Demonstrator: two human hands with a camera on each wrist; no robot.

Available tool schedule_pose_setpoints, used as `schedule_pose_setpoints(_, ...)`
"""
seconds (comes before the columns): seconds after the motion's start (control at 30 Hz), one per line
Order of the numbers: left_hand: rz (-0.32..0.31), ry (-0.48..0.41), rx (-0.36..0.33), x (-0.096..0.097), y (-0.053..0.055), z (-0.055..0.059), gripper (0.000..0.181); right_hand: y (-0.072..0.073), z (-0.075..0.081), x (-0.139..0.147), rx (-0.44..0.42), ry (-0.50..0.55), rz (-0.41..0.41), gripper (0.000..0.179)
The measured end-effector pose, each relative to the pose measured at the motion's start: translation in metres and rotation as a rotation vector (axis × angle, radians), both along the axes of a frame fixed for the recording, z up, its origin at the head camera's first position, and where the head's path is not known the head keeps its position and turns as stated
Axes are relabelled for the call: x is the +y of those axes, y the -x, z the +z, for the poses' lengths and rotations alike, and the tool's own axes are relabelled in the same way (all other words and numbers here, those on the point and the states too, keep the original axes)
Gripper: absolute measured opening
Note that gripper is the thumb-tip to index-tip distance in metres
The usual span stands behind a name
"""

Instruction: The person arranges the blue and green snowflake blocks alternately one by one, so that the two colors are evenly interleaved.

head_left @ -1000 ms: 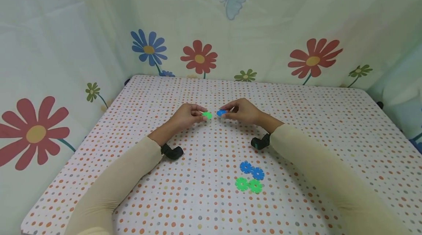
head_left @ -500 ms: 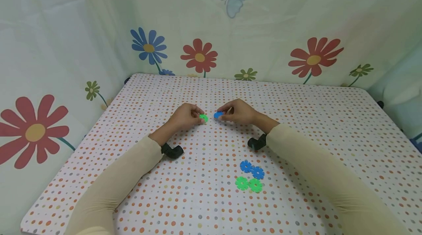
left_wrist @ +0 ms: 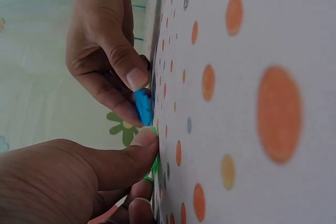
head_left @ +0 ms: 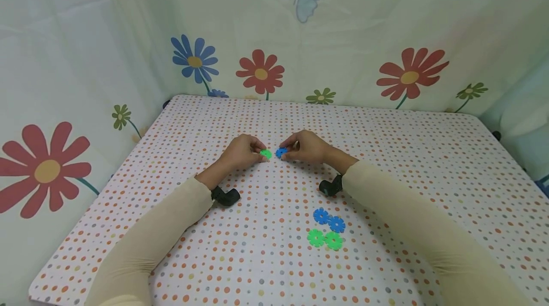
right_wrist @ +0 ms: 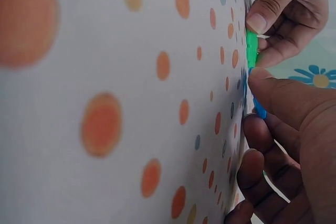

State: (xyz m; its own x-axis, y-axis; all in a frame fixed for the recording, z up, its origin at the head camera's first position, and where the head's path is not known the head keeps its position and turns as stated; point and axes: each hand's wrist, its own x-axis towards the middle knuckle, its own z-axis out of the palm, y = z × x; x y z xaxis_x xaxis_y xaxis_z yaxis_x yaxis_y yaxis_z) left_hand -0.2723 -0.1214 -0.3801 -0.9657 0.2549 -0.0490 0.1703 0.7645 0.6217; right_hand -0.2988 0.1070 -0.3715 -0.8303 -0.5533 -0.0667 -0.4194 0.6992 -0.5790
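My left hand (head_left: 242,151) pinches a green flower-shaped disc (head_left: 266,154) between thumb and fingers, just above the dotted table. Facing it, my right hand (head_left: 310,147) pinches a blue flower-shaped disc (head_left: 280,153) the same way. A narrow gap separates the two discs in the head view. In the left wrist view the blue disc (left_wrist: 143,107) is seen nearly edge-on, while the thumb covers most of the green one. The right wrist view shows the green disc (right_wrist: 252,49) edge-on, with the blue one partly behind the right thumb.
Nearer the body, two blue discs (head_left: 329,220) lie together on the dotted tablecloth (head_left: 240,258). Two green discs (head_left: 325,239) lie side by side just in front of them. A flower-printed curtain (head_left: 351,34) hangs behind the table.
The right hand has moved left and slightly toward the body with the blue disc. The left hand has shifted slightly left and down with the green one. The gap between the discs has narrowed slightly.
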Motion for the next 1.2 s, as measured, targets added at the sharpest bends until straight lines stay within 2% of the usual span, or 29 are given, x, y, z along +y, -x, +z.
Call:
schedule_pose_setpoints(0.17,-0.004,0.008,0.012,0.0012,0.0002,0.0013,0.027,-0.0017,0.0012,-0.0009,0.030,0.007,0.011,0.036)
schedule_pose_setpoints(0.3,0.001,0.012,0.000,0.0008,-0.0006,0.0006,0.028,-0.0033,0.0000,-0.0019,0.018,0.013,0.008,0.036)
schedule_pose_setpoints(0.8,0.013,-0.018,-0.035,-0.0015,-0.0043,-0.0049,0.029,-0.0095,-0.0044,-0.0099,0.016,-0.053,-0.022,0.035)
schedule_pose_setpoints(1.2,0.024,-0.027,-0.032,0.0004,-0.0021,0.0014,0.027,-0.0063,-0.0019,-0.0063,0.030,-0.028,-0.002,0.035)
